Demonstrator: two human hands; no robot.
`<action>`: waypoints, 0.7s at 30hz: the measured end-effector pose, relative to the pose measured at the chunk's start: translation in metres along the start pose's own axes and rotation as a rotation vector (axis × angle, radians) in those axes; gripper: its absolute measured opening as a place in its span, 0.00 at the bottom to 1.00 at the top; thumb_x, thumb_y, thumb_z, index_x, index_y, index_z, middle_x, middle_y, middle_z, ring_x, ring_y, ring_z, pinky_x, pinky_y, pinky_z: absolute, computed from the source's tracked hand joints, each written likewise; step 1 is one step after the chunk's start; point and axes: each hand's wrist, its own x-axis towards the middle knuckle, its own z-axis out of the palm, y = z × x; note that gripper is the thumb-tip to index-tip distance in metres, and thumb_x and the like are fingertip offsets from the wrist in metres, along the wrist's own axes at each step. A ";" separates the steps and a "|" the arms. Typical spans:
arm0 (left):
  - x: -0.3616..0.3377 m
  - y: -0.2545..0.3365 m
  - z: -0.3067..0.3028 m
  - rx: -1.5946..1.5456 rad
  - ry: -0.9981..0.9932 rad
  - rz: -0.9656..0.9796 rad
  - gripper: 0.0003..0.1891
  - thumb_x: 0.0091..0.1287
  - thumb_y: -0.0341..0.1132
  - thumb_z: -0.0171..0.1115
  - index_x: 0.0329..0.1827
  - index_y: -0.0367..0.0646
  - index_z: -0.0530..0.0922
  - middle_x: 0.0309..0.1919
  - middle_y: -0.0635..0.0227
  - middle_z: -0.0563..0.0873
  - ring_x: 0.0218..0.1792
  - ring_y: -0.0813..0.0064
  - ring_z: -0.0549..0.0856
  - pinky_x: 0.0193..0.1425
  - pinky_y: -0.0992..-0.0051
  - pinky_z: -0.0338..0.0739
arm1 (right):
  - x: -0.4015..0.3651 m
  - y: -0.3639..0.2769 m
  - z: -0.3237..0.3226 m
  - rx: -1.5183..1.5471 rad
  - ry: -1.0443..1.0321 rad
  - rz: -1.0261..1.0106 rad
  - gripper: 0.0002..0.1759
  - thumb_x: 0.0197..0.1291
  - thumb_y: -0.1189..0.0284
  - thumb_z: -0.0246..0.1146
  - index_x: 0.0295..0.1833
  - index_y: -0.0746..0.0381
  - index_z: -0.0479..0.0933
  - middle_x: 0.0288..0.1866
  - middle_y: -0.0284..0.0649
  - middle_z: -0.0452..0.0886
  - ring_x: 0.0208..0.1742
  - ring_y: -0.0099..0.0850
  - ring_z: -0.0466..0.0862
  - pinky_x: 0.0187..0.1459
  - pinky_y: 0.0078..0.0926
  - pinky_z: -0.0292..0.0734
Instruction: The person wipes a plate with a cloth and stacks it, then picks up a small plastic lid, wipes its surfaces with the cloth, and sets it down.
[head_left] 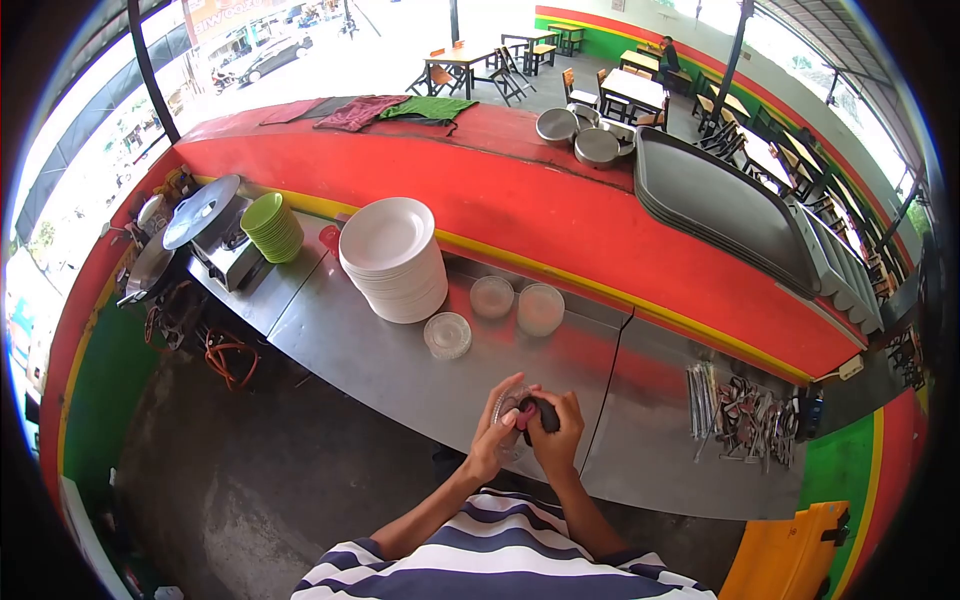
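Observation:
Both hands are together over the front edge of the steel counter. My left hand is wrapped round the side of a clear glass bowl. In my right hand is a dark cloth with a pink part, pressed against the bowl; the fingers partly hide it. Just beyond the hands, a small stack of clear bowls stands on the counter, with two more glass stacks behind it.
A tall stack of white plates and green bowls stand on the steel counter to the left, near a stove with a lidded pan. Cutlery lies at the right. Black trays and steel pots rest on the red ledge. A person sits far off.

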 end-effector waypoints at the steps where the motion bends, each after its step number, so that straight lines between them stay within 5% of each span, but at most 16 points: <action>1: 0.002 0.004 -0.001 -0.022 -0.004 0.023 0.42 0.71 0.52 0.57 0.80 0.40 0.52 0.73 0.48 0.67 0.75 0.53 0.68 0.80 0.59 0.58 | -0.006 -0.001 0.000 0.043 -0.042 -0.017 0.16 0.47 0.81 0.69 0.45 0.61 0.83 0.34 0.41 0.78 0.36 0.39 0.80 0.40 0.34 0.75; 6: 0.004 0.012 -0.012 -0.213 0.027 -0.040 0.40 0.73 0.50 0.54 0.81 0.38 0.52 0.74 0.45 0.67 0.76 0.51 0.67 0.80 0.57 0.59 | -0.022 -0.013 -0.013 0.317 -0.252 0.068 0.12 0.55 0.80 0.69 0.46 0.62 0.82 0.32 0.37 0.77 0.33 0.30 0.80 0.37 0.30 0.76; 9: 0.005 0.003 -0.022 -0.330 0.051 -0.061 0.39 0.74 0.51 0.53 0.81 0.38 0.51 0.75 0.44 0.66 0.76 0.50 0.67 0.80 0.55 0.59 | -0.030 0.001 -0.010 0.466 0.011 0.374 0.03 0.66 0.74 0.64 0.43 0.61 0.78 0.31 0.33 0.75 0.31 0.26 0.79 0.34 0.27 0.76; 12: 0.004 0.003 -0.024 -0.302 0.126 -0.088 0.37 0.77 0.49 0.50 0.81 0.38 0.51 0.74 0.43 0.67 0.74 0.47 0.70 0.78 0.53 0.64 | -0.030 0.024 -0.016 1.044 0.204 0.817 0.15 0.72 0.58 0.58 0.49 0.59 0.75 0.36 0.33 0.76 0.37 0.31 0.79 0.44 0.28 0.76; 13: 0.003 0.006 -0.021 -0.251 0.142 -0.096 0.35 0.77 0.48 0.48 0.81 0.39 0.51 0.73 0.43 0.68 0.73 0.45 0.71 0.76 0.52 0.67 | -0.029 0.044 -0.015 1.106 0.144 0.727 0.21 0.73 0.50 0.54 0.51 0.57 0.74 0.39 0.37 0.79 0.42 0.32 0.81 0.47 0.32 0.77; 16: -0.001 0.012 -0.016 -0.190 0.147 -0.166 0.33 0.78 0.46 0.47 0.80 0.39 0.52 0.72 0.43 0.70 0.69 0.44 0.75 0.71 0.51 0.74 | -0.030 0.044 -0.018 1.320 0.284 0.790 0.23 0.73 0.50 0.52 0.52 0.60 0.75 0.41 0.41 0.80 0.46 0.36 0.83 0.52 0.35 0.77; 19: -0.004 0.004 -0.018 -0.268 0.058 -0.280 0.29 0.78 0.46 0.47 0.77 0.40 0.57 0.69 0.44 0.73 0.65 0.48 0.79 0.69 0.54 0.76 | -0.014 0.012 -0.004 0.908 0.351 0.328 0.25 0.73 0.51 0.49 0.52 0.64 0.75 0.41 0.45 0.81 0.48 0.41 0.83 0.54 0.38 0.77; 21: -0.004 -0.007 -0.022 -0.292 0.025 -0.316 0.26 0.78 0.47 0.47 0.72 0.41 0.61 0.66 0.46 0.75 0.62 0.52 0.81 0.68 0.57 0.76 | -0.013 0.017 -0.011 0.749 0.223 0.117 0.26 0.73 0.51 0.49 0.49 0.65 0.75 0.39 0.46 0.81 0.46 0.43 0.83 0.53 0.40 0.77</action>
